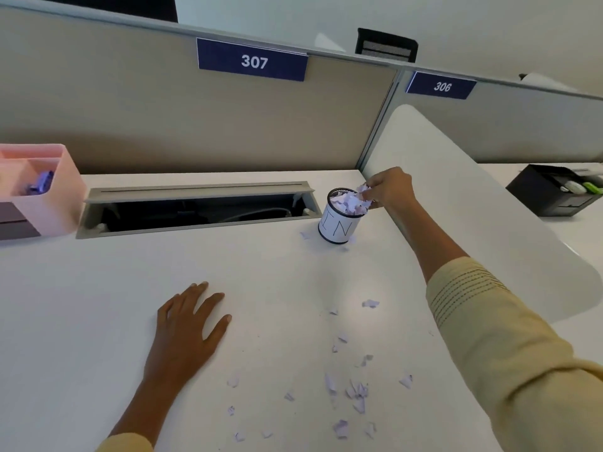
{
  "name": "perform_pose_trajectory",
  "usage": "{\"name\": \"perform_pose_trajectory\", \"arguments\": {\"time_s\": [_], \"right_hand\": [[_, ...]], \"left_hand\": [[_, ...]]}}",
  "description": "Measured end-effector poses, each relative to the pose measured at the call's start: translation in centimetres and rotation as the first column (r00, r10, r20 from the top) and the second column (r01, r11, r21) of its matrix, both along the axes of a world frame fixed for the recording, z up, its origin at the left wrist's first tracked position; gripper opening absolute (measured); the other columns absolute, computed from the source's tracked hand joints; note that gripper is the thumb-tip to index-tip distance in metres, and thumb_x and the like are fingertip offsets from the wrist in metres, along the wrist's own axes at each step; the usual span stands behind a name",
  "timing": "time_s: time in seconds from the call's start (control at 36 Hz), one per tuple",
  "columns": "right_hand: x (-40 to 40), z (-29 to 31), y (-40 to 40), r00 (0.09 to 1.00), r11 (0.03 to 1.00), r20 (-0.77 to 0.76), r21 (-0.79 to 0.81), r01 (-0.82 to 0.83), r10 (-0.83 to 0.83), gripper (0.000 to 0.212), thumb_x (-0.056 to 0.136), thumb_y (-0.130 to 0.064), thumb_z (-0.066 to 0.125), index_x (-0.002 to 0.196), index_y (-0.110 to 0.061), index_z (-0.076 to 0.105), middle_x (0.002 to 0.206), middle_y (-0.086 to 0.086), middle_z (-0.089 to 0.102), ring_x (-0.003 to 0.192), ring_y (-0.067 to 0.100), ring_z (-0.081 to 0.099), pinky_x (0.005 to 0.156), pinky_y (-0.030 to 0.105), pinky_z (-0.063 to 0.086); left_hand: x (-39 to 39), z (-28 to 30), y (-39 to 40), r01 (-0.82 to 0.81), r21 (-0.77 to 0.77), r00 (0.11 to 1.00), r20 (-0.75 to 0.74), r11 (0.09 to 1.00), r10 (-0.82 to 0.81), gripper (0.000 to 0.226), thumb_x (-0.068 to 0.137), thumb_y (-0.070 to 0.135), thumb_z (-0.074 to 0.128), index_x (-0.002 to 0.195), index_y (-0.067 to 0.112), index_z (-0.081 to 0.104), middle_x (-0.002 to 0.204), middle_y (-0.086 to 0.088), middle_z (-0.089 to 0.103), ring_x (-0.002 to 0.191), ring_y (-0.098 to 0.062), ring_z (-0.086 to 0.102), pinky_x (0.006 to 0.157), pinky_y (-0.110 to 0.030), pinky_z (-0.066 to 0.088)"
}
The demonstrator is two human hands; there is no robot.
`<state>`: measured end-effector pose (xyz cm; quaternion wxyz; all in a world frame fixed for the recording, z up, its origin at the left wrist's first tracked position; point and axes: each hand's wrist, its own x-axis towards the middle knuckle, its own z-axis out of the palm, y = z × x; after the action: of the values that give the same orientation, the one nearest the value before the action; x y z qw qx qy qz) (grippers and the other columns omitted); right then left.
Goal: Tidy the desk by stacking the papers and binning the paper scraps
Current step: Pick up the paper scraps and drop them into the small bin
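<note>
Scraps of pale lilac paper are lying loose on the white worktop, scattered from about 6 o'clock up toward the middle. More scraps are filling the bin, a small black mesh cup with a white hand-lettered label, standing upright toward 1 o'clock; two bits are lying just beside its base. Over its rim the right hand is hovering, its fingers curling round a clump of scraps at the top of the heap. At 7 o'clock the left hand is resting flat on the worktop, fingers spread, holding nothing. Behind, an open cable tray is sitting at 12 o'clock, and a pink organiser at 10 o'clock.
</note>
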<state>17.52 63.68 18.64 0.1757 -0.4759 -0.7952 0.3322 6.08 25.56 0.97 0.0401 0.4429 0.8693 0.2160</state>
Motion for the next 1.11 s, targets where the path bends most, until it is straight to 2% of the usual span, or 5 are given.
{"name": "perform_pose_trajectory", "arguments": {"time_s": [0.25, 0.56, 0.69, 0.92, 1.11], "right_hand": [[-1.8, 0.5, 0.4, 0.997, 0.998, 0.052, -0.008, -0.054, 0.055, 0.031, 0.069, -0.006, 0.081, 0.097, 0.000, 0.069, 0.076, 0.012, 0.065, 0.073, 0.034, 0.068, 0.078, 0.039, 0.058], [-0.9, -1.3, -3.0, 0.993, 0.928, -0.080, 0.369, -0.047, 0.082, 0.025, 0.079, 0.002, 0.055, 0.091, -0.008, 0.075, 0.092, 0.008, 0.072, 0.086, 0.021, 0.066, 0.079, 0.021, 0.047], [-1.1, -6.4, -6.9, 0.921, 0.812, 0.001, 0.472, -0.343, 0.389, 0.022, 0.078, 0.007, 0.059, 0.088, -0.004, 0.075, 0.091, 0.013, 0.071, 0.084, 0.017, 0.062, 0.081, 0.021, 0.042], [-2.9, -12.1, -9.1, 0.630, 0.758, 0.546, -0.014, -0.652, 0.552, 0.069, 0.098, -0.037, 0.044, 0.151, -0.008, 0.012, 0.160, 0.004, 0.004, 0.146, 0.021, 0.011, 0.117, 0.032, 0.016], [0.5, -14.1, -9.4, 0.742, 0.820, 0.461, 0.050, -0.570, 0.487, 0.069, 0.097, -0.046, 0.042, 0.148, -0.004, 0.024, 0.159, 0.005, 0.015, 0.145, 0.020, 0.018, 0.116, 0.031, 0.018]], "left_hand": [[0.0, -0.1, 0.1, -0.005, -0.015, 1.000, 0.000, 1.000, 0.005, 0.067, 0.094, 0.063, 0.020, 0.122, 0.020, 0.064, 0.137, -0.008, 0.053, 0.129, -0.026, 0.046, 0.107, -0.043, 0.029], [0.0, 0.1, 0.0, -0.009, -0.020, 1.000, 0.011, 1.000, 0.010, 0.067, 0.093, 0.063, 0.021, 0.123, 0.021, 0.063, 0.137, -0.007, 0.053, 0.130, -0.025, 0.045, 0.109, -0.040, 0.026], [0.0, 0.0, -0.1, -0.010, -0.024, 1.000, 0.013, 1.000, 0.010, 0.066, 0.093, 0.063, 0.020, 0.124, 0.021, 0.062, 0.138, -0.006, 0.052, 0.130, -0.025, 0.045, 0.108, -0.041, 0.027], [0.0, -0.2, 0.0, -0.006, -0.001, 1.000, 0.005, 1.000, 0.006, 0.063, 0.093, 0.062, 0.024, 0.124, 0.022, 0.062, 0.138, -0.006, 0.052, 0.130, -0.024, 0.044, 0.108, -0.042, 0.028], [0.0, -0.4, 0.0, -0.014, 0.027, 1.000, -0.022, 1.000, 0.014, 0.055, 0.090, 0.055, 0.035, 0.123, 0.021, 0.063, 0.137, -0.007, 0.052, 0.130, -0.024, 0.043, 0.107, -0.043, 0.030]]}}
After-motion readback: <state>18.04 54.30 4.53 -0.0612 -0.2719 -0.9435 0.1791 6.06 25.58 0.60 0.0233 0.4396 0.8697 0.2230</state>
